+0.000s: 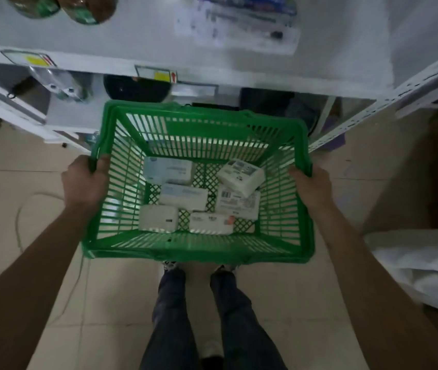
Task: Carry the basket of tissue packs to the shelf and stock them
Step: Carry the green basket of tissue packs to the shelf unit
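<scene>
Head view. Left hand point(85, 180): grip closed over the left rim of the green basket point(199, 252), fingers curled inside the slatted wall. Right hand point(312, 186): grip closed over the right rim in like fashion. Basket held level between both hands, above the floor point(113, 297) and just before the white shelf point(159, 57); long axis running from the person toward the shelf, far end pointing at it. Contents: six tissue packs point(184, 196), white, lying flat on the lattice bottom, one at the right tilted across another. Label print blurred, unreadable. Basket handles not made out. Goods on the shelf blurred; lower shelves dark, contents indistinct. Forearms cut off by the frame edges. Floor pale tile, a thin cable point(21, 217) looping at left. White bundle point(423, 265) at right, partly cropped.
</scene>
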The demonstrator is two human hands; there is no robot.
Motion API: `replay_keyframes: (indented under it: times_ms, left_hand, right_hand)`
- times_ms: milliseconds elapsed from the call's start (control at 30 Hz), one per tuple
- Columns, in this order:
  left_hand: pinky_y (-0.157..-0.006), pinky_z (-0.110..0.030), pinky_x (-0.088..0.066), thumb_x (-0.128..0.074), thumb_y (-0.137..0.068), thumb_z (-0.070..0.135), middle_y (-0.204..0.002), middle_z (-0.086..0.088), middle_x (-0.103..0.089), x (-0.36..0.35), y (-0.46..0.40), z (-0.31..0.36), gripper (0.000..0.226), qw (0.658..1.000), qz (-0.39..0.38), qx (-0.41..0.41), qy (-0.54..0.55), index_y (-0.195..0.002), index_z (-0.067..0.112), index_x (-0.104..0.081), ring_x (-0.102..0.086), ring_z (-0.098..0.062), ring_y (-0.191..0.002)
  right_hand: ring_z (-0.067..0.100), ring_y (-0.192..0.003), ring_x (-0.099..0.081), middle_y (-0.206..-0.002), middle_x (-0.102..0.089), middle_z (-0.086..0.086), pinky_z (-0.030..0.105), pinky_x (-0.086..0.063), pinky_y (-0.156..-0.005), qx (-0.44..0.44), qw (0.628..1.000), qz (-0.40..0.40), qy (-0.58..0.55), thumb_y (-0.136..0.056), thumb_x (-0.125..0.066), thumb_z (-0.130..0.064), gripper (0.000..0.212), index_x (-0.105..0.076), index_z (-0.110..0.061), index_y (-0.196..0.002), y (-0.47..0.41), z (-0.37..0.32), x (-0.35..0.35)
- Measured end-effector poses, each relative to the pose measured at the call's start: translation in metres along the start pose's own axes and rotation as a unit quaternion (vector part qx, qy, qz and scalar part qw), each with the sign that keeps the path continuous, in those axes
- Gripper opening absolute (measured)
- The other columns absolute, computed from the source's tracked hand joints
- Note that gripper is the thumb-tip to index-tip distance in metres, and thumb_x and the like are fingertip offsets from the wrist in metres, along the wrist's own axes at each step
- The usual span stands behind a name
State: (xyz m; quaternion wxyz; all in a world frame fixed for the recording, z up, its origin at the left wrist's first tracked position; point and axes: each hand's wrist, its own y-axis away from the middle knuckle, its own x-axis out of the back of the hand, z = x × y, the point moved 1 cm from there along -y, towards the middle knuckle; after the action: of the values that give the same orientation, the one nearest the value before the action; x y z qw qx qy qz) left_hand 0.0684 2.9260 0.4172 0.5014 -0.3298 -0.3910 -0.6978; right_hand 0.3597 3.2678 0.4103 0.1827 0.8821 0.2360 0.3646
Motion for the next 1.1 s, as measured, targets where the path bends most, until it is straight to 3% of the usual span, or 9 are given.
replay_keyframes:
  times_ms: [100, 267, 467, 600, 700, 867, 1033, 1100]
  left_hand:
    - [-0.071, -0.046, -0.039, -0.048, -0.104, 0.041, -0.08, -0.027, -0.059, -0.047, -0.006, -0.04, 0.047, 1.0, -0.003, 0.01, -0.008, -0.094, -0.003, -0.06, -0.06, -0.051, -0.087]
    - [-0.076, -0.048, -0.04, -0.043, -0.102, 0.048, -0.091, -0.032, -0.063, -0.116, -0.024, -0.095, 0.048, 0.999, -0.009, 0.034, -0.027, -0.099, 0.003, -0.06, -0.057, -0.049, -0.093]
    - [-0.074, -0.049, -0.038, -0.039, -0.104, 0.05, -0.083, -0.027, -0.058, -0.187, -0.057, -0.143, 0.047, 0.998, -0.044, 0.008, -0.041, -0.096, 0.006, -0.052, -0.054, -0.052, -0.091]
    - [-0.073, -0.046, -0.034, -0.038, -0.104, 0.052, -0.089, -0.033, -0.061, -0.229, -0.072, -0.164, 0.051, 0.996, -0.068, 0.022, -0.053, -0.1, 0.005, -0.054, -0.053, -0.049, -0.092]
    - [-0.073, -0.045, -0.036, -0.037, -0.102, 0.055, -0.094, -0.034, -0.062, -0.255, -0.084, -0.181, 0.054, 0.994, -0.087, 0.05, -0.054, -0.102, 0.005, -0.057, -0.05, -0.042, -0.087]
    - [-0.072, -0.042, -0.037, -0.04, -0.102, 0.053, -0.099, -0.034, -0.063, -0.301, -0.105, -0.204, 0.05, 0.989, -0.102, 0.074, -0.08, -0.101, 0.007, -0.058, -0.043, -0.033, -0.077]
    - [-0.071, -0.044, -0.046, -0.035, -0.098, 0.058, -0.086, -0.026, -0.063, -0.354, -0.125, -0.229, 0.058, 0.983, -0.117, 0.067, -0.125, -0.099, 0.006, -0.06, -0.057, -0.041, -0.077]
    - [-0.071, -0.047, -0.051, -0.038, -0.099, 0.056, -0.086, -0.027, -0.065, -0.375, -0.133, -0.238, 0.057, 0.981, -0.127, 0.075, -0.124, -0.099, 0.005, -0.062, -0.061, -0.043, -0.078]
  right_hand:
    - [0.011, -0.066, -0.06, -0.071, -0.063, -0.006, 0.026, -0.042, -0.057, 0.008, 1.0, -0.002, 0.02, -0.095, -0.068, -0.036, 0.026, -0.061, -0.027, -0.072, -0.022, 0.036, -0.033]
    - [0.012, -0.06, -0.055, -0.068, -0.059, -0.002, 0.02, -0.041, -0.046, 0.022, 0.998, 0.006, 0.057, -0.097, -0.066, -0.033, 0.028, -0.058, -0.02, -0.073, -0.061, 0.082, -0.089]
    - [0.009, -0.062, -0.052, -0.073, -0.056, 0.0, 0.025, -0.036, -0.051, 0.029, 0.995, 0.014, 0.099, -0.098, -0.065, -0.037, 0.03, -0.06, -0.009, -0.088, -0.107, 0.139, -0.143]
    - [0.012, -0.068, -0.057, -0.088, -0.065, 0.006, 0.025, -0.046, -0.058, 0.017, 0.996, 0.008, 0.086, -0.098, -0.065, -0.038, 0.033, -0.067, -0.005, -0.104, -0.131, 0.172, -0.171]
    - [0.023, -0.076, -0.061, -0.087, -0.067, 0.006, 0.034, -0.048, -0.066, 0.01, 0.996, 0.001, 0.089, -0.097, -0.065, -0.039, 0.035, -0.067, -0.005, -0.101, -0.151, 0.192, -0.191]
    - [0.024, -0.079, -0.062, -0.093, -0.068, 0.012, 0.04, -0.053, -0.074, 0.004, 0.996, -0.019, 0.092, -0.097, -0.064, -0.04, 0.038, -0.067, -0.003, -0.105, -0.19, 0.227, -0.228]
    - [0.005, -0.065, -0.051, -0.074, -0.056, -0.005, 0.028, -0.038, -0.055, 0.004, 0.994, -0.003, 0.108, -0.098, -0.064, -0.041, 0.03, -0.061, -0.012, -0.093, -0.227, 0.268, -0.261]
    - [0.003, -0.063, -0.05, -0.072, -0.054, -0.007, 0.017, -0.037, -0.049, 0.006, 0.994, 0.007, 0.111, -0.098, -0.065, -0.04, 0.029, -0.06, -0.012, -0.091, -0.238, 0.283, -0.272]
